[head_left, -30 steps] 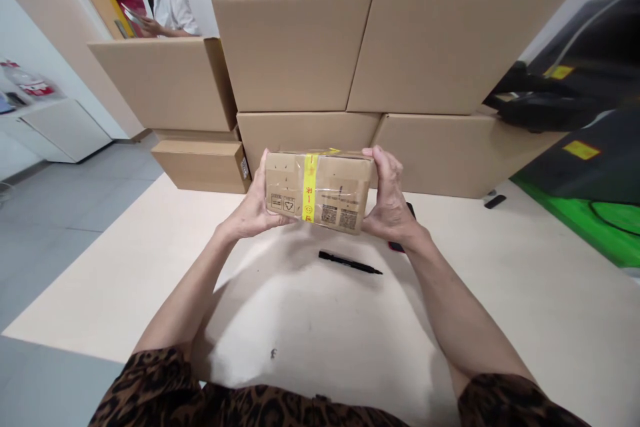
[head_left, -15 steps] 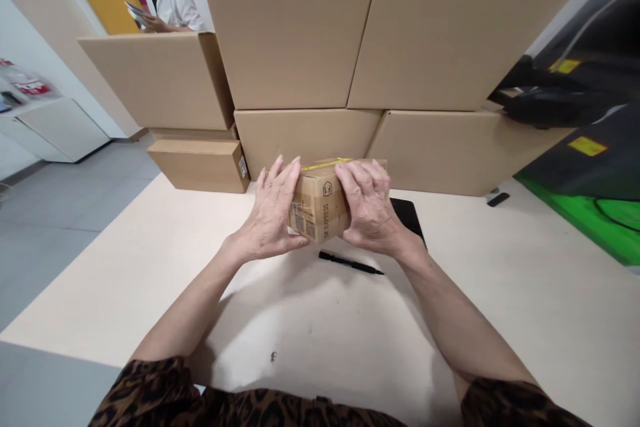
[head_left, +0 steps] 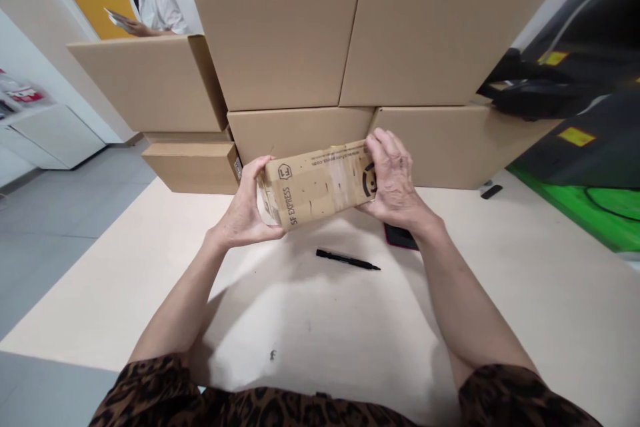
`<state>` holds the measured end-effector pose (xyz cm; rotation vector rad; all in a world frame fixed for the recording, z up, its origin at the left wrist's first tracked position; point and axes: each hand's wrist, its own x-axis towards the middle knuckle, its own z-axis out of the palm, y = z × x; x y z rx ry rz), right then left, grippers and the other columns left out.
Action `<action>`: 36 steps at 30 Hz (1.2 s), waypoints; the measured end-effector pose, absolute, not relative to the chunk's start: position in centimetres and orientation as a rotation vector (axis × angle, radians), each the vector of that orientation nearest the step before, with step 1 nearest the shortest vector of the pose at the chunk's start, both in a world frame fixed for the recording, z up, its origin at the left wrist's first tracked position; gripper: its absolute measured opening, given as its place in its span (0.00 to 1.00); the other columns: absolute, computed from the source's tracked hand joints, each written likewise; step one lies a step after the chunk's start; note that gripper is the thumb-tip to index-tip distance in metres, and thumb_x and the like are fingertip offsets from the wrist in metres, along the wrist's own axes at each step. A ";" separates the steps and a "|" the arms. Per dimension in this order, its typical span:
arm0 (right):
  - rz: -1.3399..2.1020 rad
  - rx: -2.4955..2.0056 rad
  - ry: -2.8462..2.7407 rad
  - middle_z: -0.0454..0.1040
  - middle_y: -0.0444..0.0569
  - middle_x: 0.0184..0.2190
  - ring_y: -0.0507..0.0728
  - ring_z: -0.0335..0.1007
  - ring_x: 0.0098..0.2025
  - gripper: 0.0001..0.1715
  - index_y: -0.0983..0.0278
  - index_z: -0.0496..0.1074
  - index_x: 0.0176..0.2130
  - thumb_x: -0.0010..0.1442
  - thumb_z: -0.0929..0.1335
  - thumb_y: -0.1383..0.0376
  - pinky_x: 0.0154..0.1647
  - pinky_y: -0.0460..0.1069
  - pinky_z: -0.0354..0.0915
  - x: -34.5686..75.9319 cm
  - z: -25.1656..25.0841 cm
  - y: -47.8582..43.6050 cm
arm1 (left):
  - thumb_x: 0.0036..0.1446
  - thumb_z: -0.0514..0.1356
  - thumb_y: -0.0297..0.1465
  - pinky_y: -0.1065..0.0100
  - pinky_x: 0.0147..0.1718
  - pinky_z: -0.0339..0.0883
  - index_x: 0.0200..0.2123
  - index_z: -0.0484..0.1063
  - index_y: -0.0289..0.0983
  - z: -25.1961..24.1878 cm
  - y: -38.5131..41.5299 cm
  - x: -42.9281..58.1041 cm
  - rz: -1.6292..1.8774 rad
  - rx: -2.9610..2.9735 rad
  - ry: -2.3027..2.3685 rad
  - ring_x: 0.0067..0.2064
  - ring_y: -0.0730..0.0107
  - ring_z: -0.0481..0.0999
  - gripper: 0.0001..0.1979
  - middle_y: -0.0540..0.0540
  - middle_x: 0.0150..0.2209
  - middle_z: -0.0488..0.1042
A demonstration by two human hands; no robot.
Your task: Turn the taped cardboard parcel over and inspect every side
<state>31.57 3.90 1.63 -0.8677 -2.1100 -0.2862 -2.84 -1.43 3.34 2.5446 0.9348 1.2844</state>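
Observation:
A small brown cardboard box (head_left: 315,188), taped and printed "SF EXPRESS", is held up above the table between both hands, its long side facing me and its right end tilted higher. My left hand (head_left: 250,207) grips the left end, thumb below and fingers at the top corner. At the right end, my right hand (head_left: 393,180) is wrapped round the box, with its fingers over the upper edge. Beneath the box lies a black marker pen (head_left: 349,259) on the table. A dark flat object (head_left: 400,236) is partly hidden behind my right wrist.
Large cardboard boxes (head_left: 280,47) are stacked along the table's far edge, with a smaller carton (head_left: 193,167) at the left. A small black piece (head_left: 491,191) lies at the back right of the table (head_left: 125,280). Beyond the boxes stands a person (head_left: 155,0) holding papers.
The small box has turned from its narrow end to show its long side. My hands have moved further apart, the left to the left and the right to the right.

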 end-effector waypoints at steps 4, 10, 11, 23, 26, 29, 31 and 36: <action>0.098 -0.790 -2.045 0.41 0.60 0.81 0.75 0.43 0.82 0.78 0.50 0.24 0.79 0.55 0.73 0.33 0.76 0.75 0.55 32.4 1.8 4.4 | 0.42 0.81 0.43 0.40 0.70 0.66 0.76 0.45 0.50 3.6 -0.7 -3.7 1.369 2.495 0.818 0.72 0.41 0.65 0.66 0.35 0.71 0.57; 0.522 -0.607 -1.986 0.48 0.60 0.80 0.70 0.61 0.76 0.77 0.46 0.23 0.79 0.54 0.70 0.26 0.67 0.71 0.71 32.0 2.7 3.5 | 0.45 0.79 0.49 0.42 0.67 0.70 0.76 0.48 0.52 4.4 -0.9 -3.6 1.379 2.429 0.727 0.71 0.42 0.68 0.63 0.36 0.69 0.63; 0.539 -0.593 -1.973 0.49 0.61 0.80 0.71 0.63 0.75 0.77 0.47 0.25 0.79 0.54 0.69 0.26 0.66 0.71 0.72 32.0 2.8 3.4 | 0.46 0.79 0.50 0.41 0.67 0.69 0.76 0.48 0.51 4.4 -0.9 -3.5 1.373 2.418 0.737 0.71 0.41 0.68 0.62 0.35 0.70 0.63; 0.720 -0.619 -1.905 0.68 0.57 0.71 0.74 0.72 0.68 0.81 0.44 0.34 0.80 0.46 0.79 0.36 0.63 0.74 0.74 31.7 2.8 2.8 | 0.45 0.78 0.52 0.41 0.67 0.70 0.78 0.46 0.49 4.2 -0.9 -3.9 1.310 2.369 0.792 0.71 0.38 0.68 0.65 0.33 0.71 0.63; 0.692 -0.618 -1.888 0.66 0.58 0.73 0.73 0.68 0.71 0.80 0.49 0.38 0.80 0.47 0.78 0.34 0.68 0.73 0.70 31.4 2.8 2.8 | 0.43 0.79 0.51 0.40 0.68 0.68 0.77 0.50 0.47 3.7 -0.6 -4.0 1.320 2.241 0.789 0.73 0.36 0.66 0.65 0.32 0.73 0.62; 0.696 -0.607 -1.830 0.64 0.59 0.74 0.73 0.66 0.73 0.77 0.53 0.43 0.79 0.48 0.77 0.33 0.70 0.73 0.67 31.1 2.3 3.1 | 0.41 0.80 0.51 0.41 0.68 0.69 0.74 0.57 0.44 2.9 -0.2 -3.8 1.336 2.018 0.775 0.73 0.34 0.67 0.62 0.30 0.72 0.65; 0.747 -0.601 -1.781 0.64 0.59 0.75 0.73 0.66 0.73 0.74 0.53 0.45 0.79 0.49 0.77 0.35 0.70 0.73 0.67 30.9 1.9 3.2 | 0.41 0.80 0.52 0.42 0.65 0.73 0.73 0.59 0.43 2.3 0.0 -3.6 1.339 1.849 0.767 0.71 0.34 0.70 0.60 0.29 0.71 0.68; 0.912 -0.601 -1.707 0.67 0.59 0.74 0.72 0.70 0.71 0.71 0.51 0.45 0.79 0.52 0.77 0.37 0.69 0.71 0.69 30.7 1.6 3.3 | 0.44 0.78 0.50 0.46 0.61 0.76 0.71 0.63 0.41 1.5 0.2 -3.0 1.347 1.605 0.756 0.66 0.37 0.77 0.54 0.32 0.66 0.75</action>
